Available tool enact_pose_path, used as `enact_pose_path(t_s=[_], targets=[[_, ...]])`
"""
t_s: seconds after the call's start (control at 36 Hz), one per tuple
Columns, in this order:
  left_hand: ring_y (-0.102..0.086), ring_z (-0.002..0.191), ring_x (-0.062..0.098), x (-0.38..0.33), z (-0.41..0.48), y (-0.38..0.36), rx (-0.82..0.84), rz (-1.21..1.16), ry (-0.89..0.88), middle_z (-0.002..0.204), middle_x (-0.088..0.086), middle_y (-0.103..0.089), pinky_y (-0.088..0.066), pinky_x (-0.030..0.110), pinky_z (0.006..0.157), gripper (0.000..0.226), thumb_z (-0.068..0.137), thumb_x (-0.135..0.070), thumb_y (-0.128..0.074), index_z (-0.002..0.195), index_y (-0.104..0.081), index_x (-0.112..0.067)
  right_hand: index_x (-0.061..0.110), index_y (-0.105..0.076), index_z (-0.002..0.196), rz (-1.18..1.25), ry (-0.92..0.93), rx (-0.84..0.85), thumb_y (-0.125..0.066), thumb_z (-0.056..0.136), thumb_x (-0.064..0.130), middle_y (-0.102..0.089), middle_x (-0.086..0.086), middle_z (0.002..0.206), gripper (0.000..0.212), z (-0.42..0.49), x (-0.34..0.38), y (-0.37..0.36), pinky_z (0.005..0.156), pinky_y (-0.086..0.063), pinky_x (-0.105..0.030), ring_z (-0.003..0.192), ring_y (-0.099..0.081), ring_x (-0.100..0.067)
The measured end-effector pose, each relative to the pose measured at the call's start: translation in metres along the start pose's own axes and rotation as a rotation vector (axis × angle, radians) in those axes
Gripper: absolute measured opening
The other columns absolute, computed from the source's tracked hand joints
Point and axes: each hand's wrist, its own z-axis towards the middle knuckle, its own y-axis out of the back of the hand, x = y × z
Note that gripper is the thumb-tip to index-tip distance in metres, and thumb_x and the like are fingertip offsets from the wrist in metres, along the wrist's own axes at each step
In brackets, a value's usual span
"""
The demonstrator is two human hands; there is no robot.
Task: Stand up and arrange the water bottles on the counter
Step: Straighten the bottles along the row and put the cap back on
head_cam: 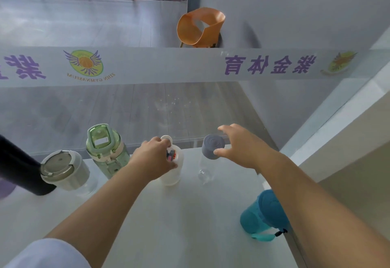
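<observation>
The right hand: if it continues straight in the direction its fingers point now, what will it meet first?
Most likely the grey cap of the clear bottle. The right hand is open, fingers spread toward that cap, thumb already at its side. Depth is unclear, so contact cannot be confirmed.

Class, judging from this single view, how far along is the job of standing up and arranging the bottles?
Done: the steel-lidded bottle and green bottle stand upright along the counter's back edge. In hand: the left hand grips the white bottle; the right hand is open at the grey-capped clear bottle. Left: the teal bottle sits apart near the right edge.
</observation>
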Motion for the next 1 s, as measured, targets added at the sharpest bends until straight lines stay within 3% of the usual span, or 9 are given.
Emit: enact_pose_path(t_s=[0.17,0.22,0.36,0.47,0.58,0.72,1.0], targets=[[-0.055,0.103,0.023,-0.018,-0.019,0.006,-0.093,-0.033,-0.098,0.112,-0.002,-0.056,-0.048,0.037,0.084,0.043,0.078,-0.047,-0.067,0.112,-0.055,-0.023,0.020,-0.043,0.135,0.007,0.001,-0.120,-0.061,0.085,0.042,-0.051,0.000,0.132,0.057,-0.036,-0.019,0.010,0.097,-0.045,-0.038,0.115,-0.051,-0.020],[-0.058,0.097,0.024,-0.023,-0.026,0.004,-0.079,-0.023,-0.124,0.105,-0.003,-0.055,-0.050,0.038,0.081,0.042,0.076,-0.049,-0.067,0.106,-0.056,-0.022,0.020,-0.043,0.135,0.000,-0.010,-0.099,-0.060,0.086,0.042,-0.051,0.000,0.132,0.057,-0.050,-0.026,0.010,0.098,-0.045,-0.039,0.116,-0.050,-0.019],[-0.051,0.114,0.019,-0.032,-0.041,-0.008,0.014,0.008,-0.133,0.124,-0.004,-0.054,-0.046,0.034,0.093,0.048,0.079,-0.048,-0.065,0.119,-0.054,-0.024,0.022,-0.039,0.138,-0.024,-0.068,-0.025,-0.060,0.084,0.047,-0.044,0.001,0.141,0.063,-0.084,-0.040,0.006,0.104,-0.040,-0.038,0.128,-0.043,-0.018],[-0.052,0.111,0.022,-0.037,-0.048,-0.017,0.093,0.030,-0.116,0.121,0.002,-0.055,-0.046,0.035,0.094,0.048,0.080,-0.048,-0.065,0.119,-0.053,-0.022,0.025,-0.034,0.140,-0.052,-0.115,0.066,-0.065,0.078,0.053,-0.039,0.000,0.143,0.075,-0.105,-0.046,0.000,0.103,-0.040,-0.037,0.129,-0.039,-0.021],[-0.055,0.106,0.022,-0.043,-0.055,-0.025,0.115,0.049,-0.119,0.116,0.001,-0.058,-0.047,0.034,0.092,0.049,0.079,-0.049,-0.066,0.119,-0.054,-0.023,0.028,-0.034,0.140,-0.067,-0.150,0.127,-0.069,0.072,0.056,-0.039,0.001,0.140,0.081,-0.120,-0.052,-0.010,0.099,-0.043,-0.038,0.126,-0.040,-0.021],[-0.058,0.102,0.022,-0.047,-0.058,-0.031,0.123,0.054,-0.139,0.114,0.000,-0.060,-0.049,0.037,0.092,0.049,0.078,-0.049,-0.066,0.118,-0.055,-0.022,0.031,-0.040,0.134,-0.063,-0.190,0.169,-0.075,0.071,0.046,-0.041,0.003,0.131,0.074,-0.127,-0.062,-0.025,0.092,-0.048,-0.036,0.116,-0.046,-0.020],[-0.059,0.101,0.020,-0.047,-0.061,-0.033,0.121,0.067,-0.137,0.113,-0.002,-0.061,-0.050,0.036,0.090,0.049,0.079,-0.050,-0.065,0.118,-0.054,-0.023,0.026,-0.047,0.125,-0.080,-0.156,0.082,-0.066,0.073,0.028,-0.046,-0.001,0.113,0.055,-0.116,-0.068,-0.036,0.069,-0.043,-0.025,0.096,-0.050,-0.021]])
